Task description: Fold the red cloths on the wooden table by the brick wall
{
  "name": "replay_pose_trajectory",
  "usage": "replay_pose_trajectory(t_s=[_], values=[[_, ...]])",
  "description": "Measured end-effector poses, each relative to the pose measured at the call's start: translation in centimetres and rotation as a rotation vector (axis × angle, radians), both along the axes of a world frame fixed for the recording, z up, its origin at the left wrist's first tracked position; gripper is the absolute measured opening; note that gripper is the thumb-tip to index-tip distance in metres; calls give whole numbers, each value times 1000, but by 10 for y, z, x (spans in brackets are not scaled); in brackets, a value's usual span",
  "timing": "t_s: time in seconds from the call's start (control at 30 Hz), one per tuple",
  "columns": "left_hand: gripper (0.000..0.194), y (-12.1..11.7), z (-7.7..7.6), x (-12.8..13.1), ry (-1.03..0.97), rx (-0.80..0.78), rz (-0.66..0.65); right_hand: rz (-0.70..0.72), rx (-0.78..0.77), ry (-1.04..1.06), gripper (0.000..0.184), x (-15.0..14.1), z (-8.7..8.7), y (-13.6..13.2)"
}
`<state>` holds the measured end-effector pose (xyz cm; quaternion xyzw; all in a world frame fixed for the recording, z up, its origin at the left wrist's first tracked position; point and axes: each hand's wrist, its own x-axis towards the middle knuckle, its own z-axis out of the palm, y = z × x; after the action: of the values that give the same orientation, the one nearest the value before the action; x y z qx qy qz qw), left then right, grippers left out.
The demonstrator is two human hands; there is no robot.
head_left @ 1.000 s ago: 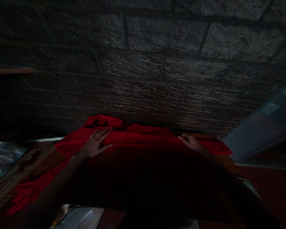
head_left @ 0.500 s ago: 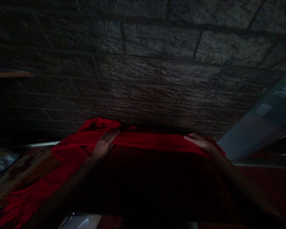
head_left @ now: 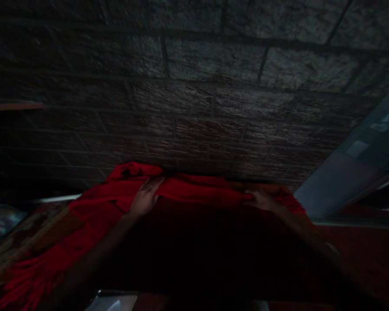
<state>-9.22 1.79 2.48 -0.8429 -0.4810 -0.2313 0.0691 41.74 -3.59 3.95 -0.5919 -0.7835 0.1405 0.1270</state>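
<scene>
A long red fringed scarf (head_left: 201,190) stretches in a folded strip along the foot of the wall. Its left part hangs toward me and ends in loose tassels, while more fringe shows past my right wrist. My left hand (head_left: 145,198) lies on the strip near its left part, fingers extended and a ring visible on one. At the strip's right side, my right hand (head_left: 259,200) is closed on the scarf, gripping its fabric between thumb and fingers. Deep shadow hides the area between my forearms.
A rough brick wall (head_left: 194,99) rises directly behind the scarf. On the right stands a grey-blue metal frame (head_left: 337,172). A shiny plastic bag (head_left: 1,222) is at far left, below a wooden shelf edge (head_left: 16,106). A pale, glossy object (head_left: 113,301) lies at the bottom.
My right hand has shifted left and slightly toward me, drawing the scarf's fabric along. An orange-brown surface now shows behind it. My left hand stays in nearly the same place.
</scene>
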Motion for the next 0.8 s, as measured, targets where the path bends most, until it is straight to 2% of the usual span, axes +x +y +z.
replay_pose_trajectory(t_s=[0.07, 0.13, 0.23, 0.33, 0.43, 0.6, 0.7, 0.8], values=[[67, -2, -9, 1, 68, -11, -11, -8, 169, -143, 47, -11, -9, -13], [68, -3, -17, 1, 92, -6, -7, 43, 309, -228, 54, -30, -14, -29], [69, -1, -20, 4, 79, 6, 25, 191, 391, -284, 75, -67, -25, -47], [66, 1, -16, 11, 57, -16, 74, 203, 513, -295, 81, -105, -44, -46], [63, -1, -8, 15, 57, -53, 107, 162, 636, -295, 80, -127, -62, -32], [61, -12, -2, -7, 126, -63, 174, 171, 707, -306, 78, -126, -72, -16], [62, -20, -9, -26, 141, -35, 234, 163, 712, -295, 78, -116, -73, -17], [65, -25, -16, -31, 128, -22, 294, 135, 675, -257, 70, -109, -74, -22]])
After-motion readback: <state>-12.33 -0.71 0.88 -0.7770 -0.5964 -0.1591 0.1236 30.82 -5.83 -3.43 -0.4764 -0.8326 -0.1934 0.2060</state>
